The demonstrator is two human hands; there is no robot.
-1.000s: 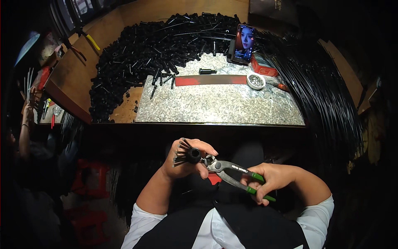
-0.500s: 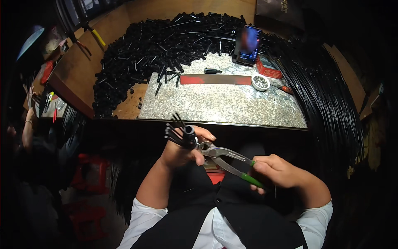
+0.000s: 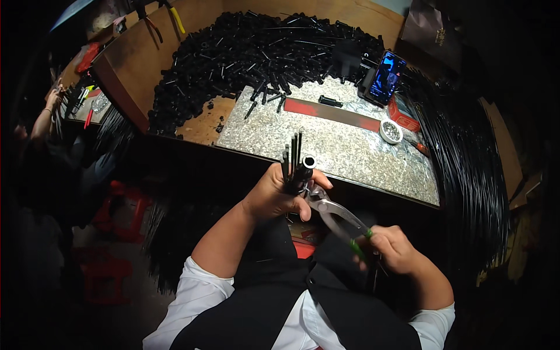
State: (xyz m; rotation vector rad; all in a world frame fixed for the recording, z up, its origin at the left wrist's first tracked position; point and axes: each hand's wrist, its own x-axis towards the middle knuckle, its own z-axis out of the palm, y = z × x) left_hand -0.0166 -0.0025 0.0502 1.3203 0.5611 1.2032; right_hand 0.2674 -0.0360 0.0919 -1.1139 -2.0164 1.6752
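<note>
My left hand (image 3: 269,193) is closed around a black tubular part (image 3: 303,170) whose open round end points up. Several thin black rods (image 3: 295,149) stick up beside the tube from the same grip. My right hand (image 3: 395,248) is wrapped around the green handles of metal pincers (image 3: 340,212). The pincers' jaws meet the tube's lower side near my left thumb; what they bite on is too small to make out. Both hands are in front of the bench edge, above my lap.
A heap of black tubular parts (image 3: 233,58) fills the back of the bench. On the stone slab (image 3: 315,134) are a red-and-brown strip (image 3: 332,114), one black part (image 3: 330,101), a white bowl (image 3: 391,131) and a phone (image 3: 387,76). Long black rods (image 3: 466,169) lie at right.
My view has turned, so the bench appears tilted. In the picture, my left hand has moved right and up with the tube and rods now more upright. The pincers slope more steeply.
</note>
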